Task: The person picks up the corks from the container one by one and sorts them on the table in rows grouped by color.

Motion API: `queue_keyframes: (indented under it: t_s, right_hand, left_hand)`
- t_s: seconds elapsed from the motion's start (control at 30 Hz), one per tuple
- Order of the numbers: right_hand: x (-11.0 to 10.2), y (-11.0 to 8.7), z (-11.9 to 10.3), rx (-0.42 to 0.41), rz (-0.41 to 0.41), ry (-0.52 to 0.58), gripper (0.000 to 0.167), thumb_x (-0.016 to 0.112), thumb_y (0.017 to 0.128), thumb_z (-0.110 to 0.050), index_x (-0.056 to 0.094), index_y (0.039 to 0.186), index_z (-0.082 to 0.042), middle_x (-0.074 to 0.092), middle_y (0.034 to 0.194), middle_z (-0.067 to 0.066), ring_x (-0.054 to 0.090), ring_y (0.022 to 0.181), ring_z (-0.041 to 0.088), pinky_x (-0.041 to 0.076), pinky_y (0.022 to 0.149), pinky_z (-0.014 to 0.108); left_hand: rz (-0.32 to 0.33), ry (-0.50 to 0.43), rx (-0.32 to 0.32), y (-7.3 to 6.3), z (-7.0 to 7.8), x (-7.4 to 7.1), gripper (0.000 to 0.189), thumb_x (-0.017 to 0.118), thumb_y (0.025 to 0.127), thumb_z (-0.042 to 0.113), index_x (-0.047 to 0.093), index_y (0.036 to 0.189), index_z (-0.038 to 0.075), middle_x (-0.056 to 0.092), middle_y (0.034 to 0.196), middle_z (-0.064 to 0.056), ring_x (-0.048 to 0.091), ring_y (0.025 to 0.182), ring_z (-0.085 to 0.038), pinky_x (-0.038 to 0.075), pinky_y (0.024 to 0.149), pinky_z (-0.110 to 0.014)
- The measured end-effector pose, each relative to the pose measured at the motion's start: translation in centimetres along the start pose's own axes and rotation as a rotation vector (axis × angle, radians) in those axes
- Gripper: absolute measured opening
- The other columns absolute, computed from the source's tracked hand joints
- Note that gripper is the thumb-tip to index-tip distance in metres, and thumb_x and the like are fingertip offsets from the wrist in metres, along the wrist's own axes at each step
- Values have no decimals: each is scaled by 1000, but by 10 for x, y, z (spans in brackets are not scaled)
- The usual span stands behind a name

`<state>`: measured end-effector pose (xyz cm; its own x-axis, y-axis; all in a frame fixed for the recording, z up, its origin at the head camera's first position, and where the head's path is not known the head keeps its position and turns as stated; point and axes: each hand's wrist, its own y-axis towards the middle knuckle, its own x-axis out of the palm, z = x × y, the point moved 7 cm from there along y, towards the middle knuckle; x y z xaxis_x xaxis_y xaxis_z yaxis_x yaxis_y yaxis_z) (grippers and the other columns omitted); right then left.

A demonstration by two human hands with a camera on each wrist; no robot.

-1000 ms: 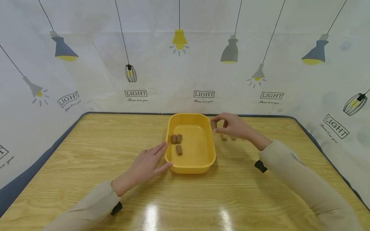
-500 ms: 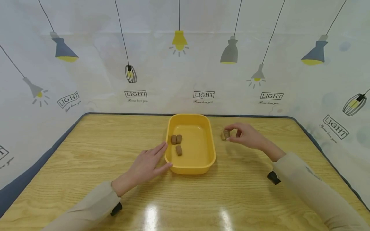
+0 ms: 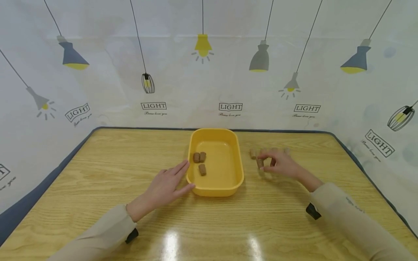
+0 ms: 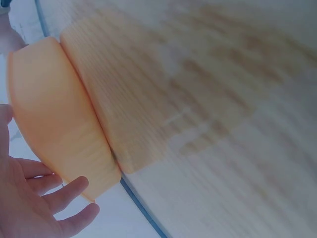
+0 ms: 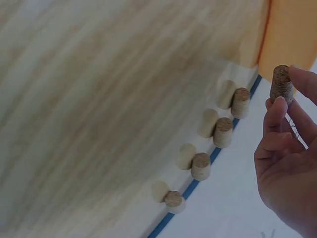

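A cork (image 3: 259, 163) is pinched between the thumb and fingers of my right hand (image 3: 281, 165), to the right of the yellow bin (image 3: 217, 191). The right wrist view shows this held cork (image 5: 281, 85) with its grainy brown end. Behind it, several more corks (image 5: 223, 132) stand upright in a row on the table, partly covered by the hand in the head view. My left hand (image 3: 163, 190) reaches to the bin's left side, fingers extended and fingertips at the rim. Inside the bin, three brown corks (image 3: 202, 169) lie toward the left wall.
The wooden table (image 3: 209, 224) ends at a dark blue edge (image 3: 156, 128) along the back. Beyond it rises a pale wall covering (image 3: 183, 79) printed with lamps. Light glare shows on the table's front part.
My right hand, pinching a cork, has moved from the bin's right rim rightward and then nearer to me. The left hand and the bin have stayed in place.
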<state>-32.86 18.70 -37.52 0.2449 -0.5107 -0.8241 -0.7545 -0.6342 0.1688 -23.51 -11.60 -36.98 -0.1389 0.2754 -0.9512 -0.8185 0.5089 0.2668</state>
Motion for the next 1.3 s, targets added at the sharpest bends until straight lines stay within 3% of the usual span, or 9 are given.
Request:
queue_keyframes:
  t_s: [0.2, 0.43, 1.2, 1.3]
  right_hand:
    - [11, -3, 3, 27, -33, 54, 38, 65, 80, -9, 55, 113, 6, 57, 105, 18, 45, 53, 9, 42, 51, 26]
    - [19, 0, 8, 87, -42, 17, 37, 66, 78, -12, 57, 112, 1, 58, 105, 14, 44, 54, 9, 40, 50, 26]
    - [22, 3, 11, 121, -57, -7, 38, 66, 78, -13, 57, 111, 4, 58, 104, 16, 46, 54, 9, 41, 51, 27]
    - [16, 6, 7, 87, -48, -19, 37, 65, 79, -12, 56, 110, 5, 58, 104, 19, 47, 55, 11, 42, 52, 28]
  left_hand:
    - [0, -8, -10, 0, -1, 1, 70, 44, 88, 50, 32, 136, 1, 32, 138, -12, 46, 111, -29, 38, 82, -47]
    - [8, -10, -4, 1, -2, 1, 69, 45, 87, 49, 32, 135, 1, 33, 137, -12, 47, 109, -30, 38, 82, -47]
    - [4, -11, -1, 1, -1, 2, 70, 44, 88, 50, 32, 136, 1, 31, 138, -12, 46, 111, -30, 37, 83, -48]
    - [1, -16, -5, 0, -1, 2, 70, 43, 87, 50, 32, 136, 1, 31, 138, -12, 46, 111, -30, 37, 83, -48]
